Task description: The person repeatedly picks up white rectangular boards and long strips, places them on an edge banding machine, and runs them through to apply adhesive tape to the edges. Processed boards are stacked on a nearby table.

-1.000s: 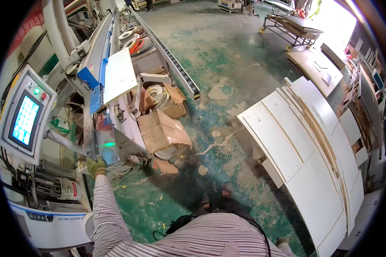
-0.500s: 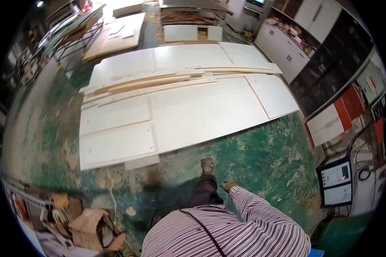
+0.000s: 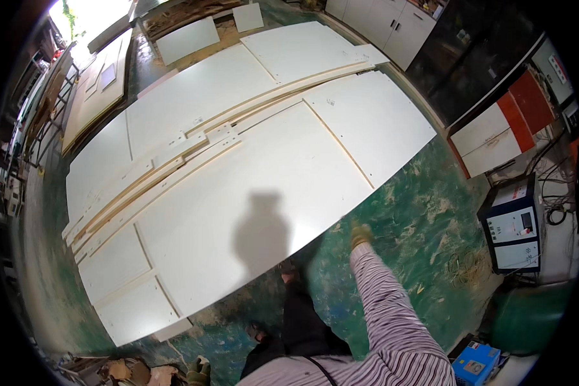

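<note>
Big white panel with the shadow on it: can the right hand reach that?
Probably yes: the right hand looks near the white panel, with nothing visible in between, though depth is unclear.

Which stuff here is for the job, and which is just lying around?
Probably for the job:
- the big white panels, nearest the gloved right hand
- the narrow strips on top

Probably just lying around:
- the blue box at lower right
- the torn cardboard at lower left

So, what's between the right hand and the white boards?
In the head view, just a small patch of green floor shows between the right hand and the white boards.
</note>
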Motion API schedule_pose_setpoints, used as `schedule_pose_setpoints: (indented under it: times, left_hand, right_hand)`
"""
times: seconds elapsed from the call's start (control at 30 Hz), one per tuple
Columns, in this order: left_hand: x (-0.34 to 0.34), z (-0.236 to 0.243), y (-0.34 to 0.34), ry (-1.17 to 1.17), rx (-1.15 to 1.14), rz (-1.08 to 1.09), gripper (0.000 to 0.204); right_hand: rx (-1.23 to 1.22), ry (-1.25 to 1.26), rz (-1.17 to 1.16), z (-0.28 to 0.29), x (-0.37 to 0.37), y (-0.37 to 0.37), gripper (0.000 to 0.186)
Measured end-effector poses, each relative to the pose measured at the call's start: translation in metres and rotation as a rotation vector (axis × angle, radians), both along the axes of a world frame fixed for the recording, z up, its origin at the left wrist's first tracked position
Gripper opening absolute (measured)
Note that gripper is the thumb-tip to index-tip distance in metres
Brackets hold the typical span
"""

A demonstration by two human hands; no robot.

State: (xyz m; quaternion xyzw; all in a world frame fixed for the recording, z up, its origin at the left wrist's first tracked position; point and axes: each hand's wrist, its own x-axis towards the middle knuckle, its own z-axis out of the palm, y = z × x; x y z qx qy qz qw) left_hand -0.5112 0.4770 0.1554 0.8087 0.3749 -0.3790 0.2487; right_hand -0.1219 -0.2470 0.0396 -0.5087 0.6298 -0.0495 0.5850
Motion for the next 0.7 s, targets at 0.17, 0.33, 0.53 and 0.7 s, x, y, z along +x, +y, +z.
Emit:
schedule_pose_setpoints:
  times: [0.17, 0.33, 0.53, 0.7]
  left_hand:
    - [0.244, 0.051, -0.118, 0.036, -0.153, -0.123, 0.075]
    - [0.393, 0.003, -0.195, -0.049, -0.213, -0.336, 0.066]
    - [0.457, -0.048, -0.291, -0.102, -0.498, -0.272, 0.064]
    - [0.486, -0.083, -0.357, -0.055, -0.626, -0.376, 0.062]
  right_hand:
    - [-0.329, -0.124, -0.074, -0.050, 0.117, -0.130, 0.055]
    - [-0.606, -0.131, 0.000, -0.122, 0.151, -0.196, 0.061]
    - [-0.297, -0.201, 0.008, -0.106, 0.143, -0.215, 0.064]
    - [-0.150, -0.248, -0.200, -0.087, 0.141, -0.227, 0.069]
